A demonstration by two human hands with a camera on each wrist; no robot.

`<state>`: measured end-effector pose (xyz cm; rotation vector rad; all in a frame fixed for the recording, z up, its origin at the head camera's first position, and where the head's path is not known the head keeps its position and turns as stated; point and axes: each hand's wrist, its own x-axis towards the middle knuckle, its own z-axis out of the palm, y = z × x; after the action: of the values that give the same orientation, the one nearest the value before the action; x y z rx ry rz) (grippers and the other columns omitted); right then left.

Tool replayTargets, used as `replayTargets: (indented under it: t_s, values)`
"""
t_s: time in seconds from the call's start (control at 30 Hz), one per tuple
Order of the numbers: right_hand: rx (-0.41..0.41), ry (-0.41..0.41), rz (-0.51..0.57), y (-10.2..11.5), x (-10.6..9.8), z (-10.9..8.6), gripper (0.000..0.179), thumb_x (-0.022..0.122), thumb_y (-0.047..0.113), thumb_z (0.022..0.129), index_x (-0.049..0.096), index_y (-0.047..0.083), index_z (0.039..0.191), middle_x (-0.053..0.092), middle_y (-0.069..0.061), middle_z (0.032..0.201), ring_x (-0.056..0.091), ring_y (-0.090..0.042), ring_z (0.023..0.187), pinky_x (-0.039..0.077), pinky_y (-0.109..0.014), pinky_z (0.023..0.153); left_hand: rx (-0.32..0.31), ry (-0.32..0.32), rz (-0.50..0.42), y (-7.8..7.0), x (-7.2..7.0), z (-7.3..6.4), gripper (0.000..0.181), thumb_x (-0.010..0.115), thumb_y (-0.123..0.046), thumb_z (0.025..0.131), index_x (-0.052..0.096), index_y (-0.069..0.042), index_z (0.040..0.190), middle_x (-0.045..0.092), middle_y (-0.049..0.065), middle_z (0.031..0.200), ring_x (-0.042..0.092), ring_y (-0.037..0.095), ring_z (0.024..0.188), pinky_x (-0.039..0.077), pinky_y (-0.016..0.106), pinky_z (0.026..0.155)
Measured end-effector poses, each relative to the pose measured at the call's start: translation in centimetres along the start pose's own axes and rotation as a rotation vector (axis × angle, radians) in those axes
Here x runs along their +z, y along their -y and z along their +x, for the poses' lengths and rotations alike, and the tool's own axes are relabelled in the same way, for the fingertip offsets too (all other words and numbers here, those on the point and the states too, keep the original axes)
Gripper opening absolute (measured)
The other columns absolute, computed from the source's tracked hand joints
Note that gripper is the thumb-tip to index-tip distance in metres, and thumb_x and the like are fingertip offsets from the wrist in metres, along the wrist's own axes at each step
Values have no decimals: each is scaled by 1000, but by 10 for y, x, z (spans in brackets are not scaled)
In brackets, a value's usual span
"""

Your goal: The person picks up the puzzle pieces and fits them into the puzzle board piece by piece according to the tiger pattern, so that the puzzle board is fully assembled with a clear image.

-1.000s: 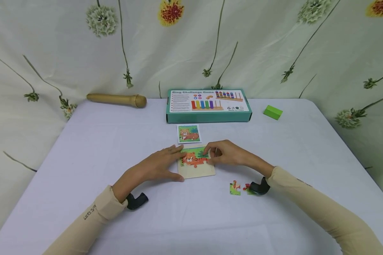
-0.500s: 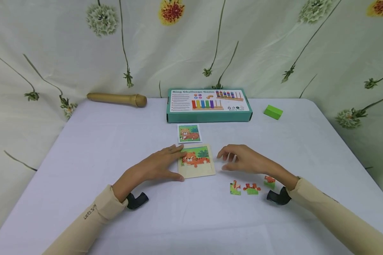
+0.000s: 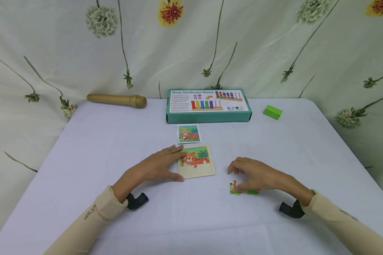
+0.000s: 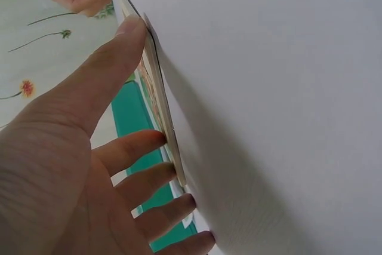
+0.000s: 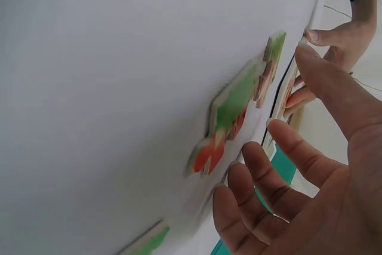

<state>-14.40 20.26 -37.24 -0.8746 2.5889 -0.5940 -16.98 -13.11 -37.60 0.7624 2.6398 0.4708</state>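
A wooden puzzle board (image 3: 196, 173) with a tiger picture lies flat mid-table; its upper part is filled and its lower strip is bare wood. My left hand (image 3: 159, 164) rests at its left side, fingers spread, the thumb (image 4: 122, 49) at the near corner. My right hand (image 3: 255, 173) hovers low over loose jigsaw pieces, fingers loosely bent and holding nothing. One piece (image 3: 232, 188) shows beside the thumb; another (image 3: 253, 192) is mostly covered by the hand. In the right wrist view, a green-and-red piece (image 5: 236, 100) lies below the fingers, and part of a third piece (image 5: 152, 240) shows lower down.
A tiger picture card (image 3: 189, 134) lies just beyond the board. Behind it stands a teal game box (image 3: 209, 118), with a green block (image 3: 272, 112) to its right and a tan stick-like object (image 3: 115, 100) to its left. A floral cloth hangs behind the table.
My right hand has left the board's right edge and moved right and nearer, over the loose pieces, covering some of them. My left hand has stayed in place.
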Motion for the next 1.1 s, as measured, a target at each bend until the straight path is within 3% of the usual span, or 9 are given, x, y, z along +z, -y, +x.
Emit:
replayTargets:
  t_s: [0.33,0.67,1.1]
  values:
    - [-52,-20,-22,1,6,-1,44,83,38,73,62,20,109,53,12,98,48,-9,88,46,-27,78,-1,-2,-1,1,1,0,88,75,-52,77,37,-18,149,20,3,159,13,30,147,23,56,113]
    - [-25,3,-45,1,9,-2,45,84,43,68,57,22,97,49,11,89,45,-9,86,44,-25,75,-1,-3,5,1,0,1,88,74,-53,77,37,-19,149,20,3,159,14,29,147,23,56,114]
    - [-32,1,-23,-3,7,-2,35,83,32,73,57,24,94,50,11,89,46,-7,85,43,-24,73,-5,-10,-1,0,0,0,88,75,-52,76,38,-18,148,21,3,159,14,30,147,24,57,113]
